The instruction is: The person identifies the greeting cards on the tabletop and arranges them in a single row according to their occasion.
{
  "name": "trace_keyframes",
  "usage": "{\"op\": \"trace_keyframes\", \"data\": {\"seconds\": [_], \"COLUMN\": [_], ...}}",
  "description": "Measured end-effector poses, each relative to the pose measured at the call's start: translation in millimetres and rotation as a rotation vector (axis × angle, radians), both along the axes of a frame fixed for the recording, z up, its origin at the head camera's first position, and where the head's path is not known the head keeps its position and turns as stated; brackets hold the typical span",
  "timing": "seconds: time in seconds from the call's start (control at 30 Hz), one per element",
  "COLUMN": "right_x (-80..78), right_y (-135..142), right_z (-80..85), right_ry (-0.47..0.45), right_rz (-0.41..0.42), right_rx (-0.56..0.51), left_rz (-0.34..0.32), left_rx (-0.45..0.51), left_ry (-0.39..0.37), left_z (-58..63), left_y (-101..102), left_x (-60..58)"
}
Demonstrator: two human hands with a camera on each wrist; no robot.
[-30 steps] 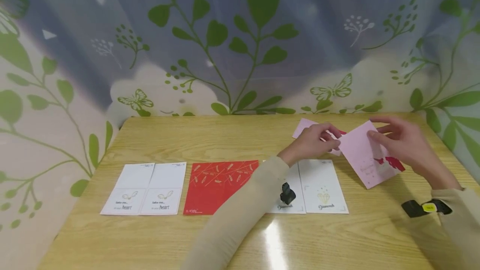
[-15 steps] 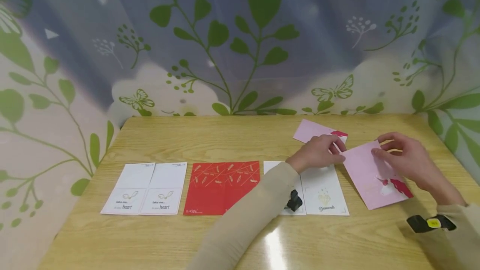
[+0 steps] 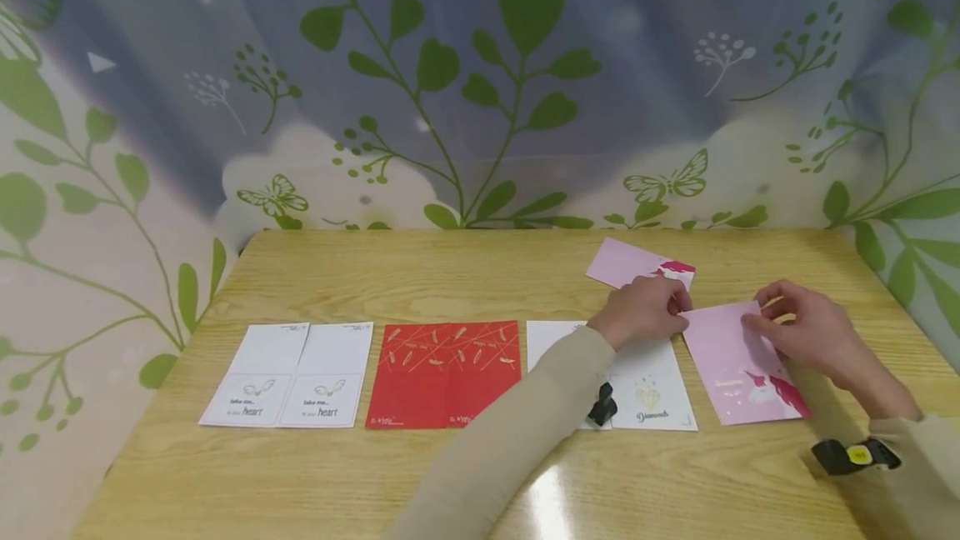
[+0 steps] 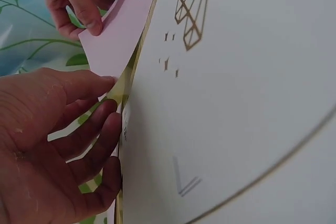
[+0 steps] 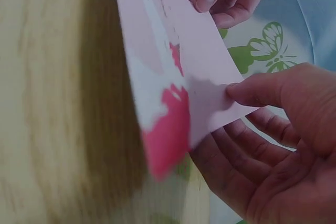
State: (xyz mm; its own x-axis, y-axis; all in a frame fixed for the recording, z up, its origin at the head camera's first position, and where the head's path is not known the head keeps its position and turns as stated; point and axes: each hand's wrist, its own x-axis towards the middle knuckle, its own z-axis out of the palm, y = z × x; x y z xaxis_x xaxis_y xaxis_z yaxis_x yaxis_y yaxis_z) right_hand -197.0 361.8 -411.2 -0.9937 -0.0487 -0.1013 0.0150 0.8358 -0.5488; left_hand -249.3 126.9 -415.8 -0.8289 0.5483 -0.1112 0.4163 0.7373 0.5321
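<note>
A pink unicorn card (image 3: 738, 357) slants over the right of the table, its lower edge low near the wood. My right hand (image 3: 810, 332) pinches its upper right corner, thumb on the printed face and fingers behind, as the right wrist view shows. The upper left corner is pinched by my left hand (image 4: 58, 140), between thumb and index finger. Behind that hand lies a second pink unicorn card (image 3: 626, 261), partly covered by it. Two white Diamonds cards (image 3: 648, 382) lie side by side under my left forearm, which hides much of the left one.
Two red cards (image 3: 408, 377) with gold feathers lie left of the white Diamonds cards. Farther left are two white "heart" cards (image 3: 251, 394). The wooden table (image 3: 420, 282) ends at a leaf-patterned curtain (image 3: 465, 107).
Both hands have brought the pink card down toward the table's front and turned it straighter, level with the row. The pink card behind has come more into sight.
</note>
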Motion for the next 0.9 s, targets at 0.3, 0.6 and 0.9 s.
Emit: {"op": "trace_keyframes", "data": {"seconds": [0.3, 0.6, 0.9], "right_x": [0.2, -2.2, -6.8], "right_y": [-0.2, 1.2, -1.8], "right_z": [-0.4, -6.0, -6.2], "right_ry": [-0.003, 0.031, 0.027], "right_rz": [0.027, 0.063, 0.113], "right_rx": [0.072, 0.125, 0.174], "left_rz": [0.007, 0.014, 0.030], "left_rx": [-0.070, -0.088, -0.110], "left_ry": [0.030, 0.055, 0.057], "left_z": [-0.3, -2.8, -5.7], "left_y": [5.4, 10.1, 13.7], "left_x": [1.6, 1.6, -0.7]}}
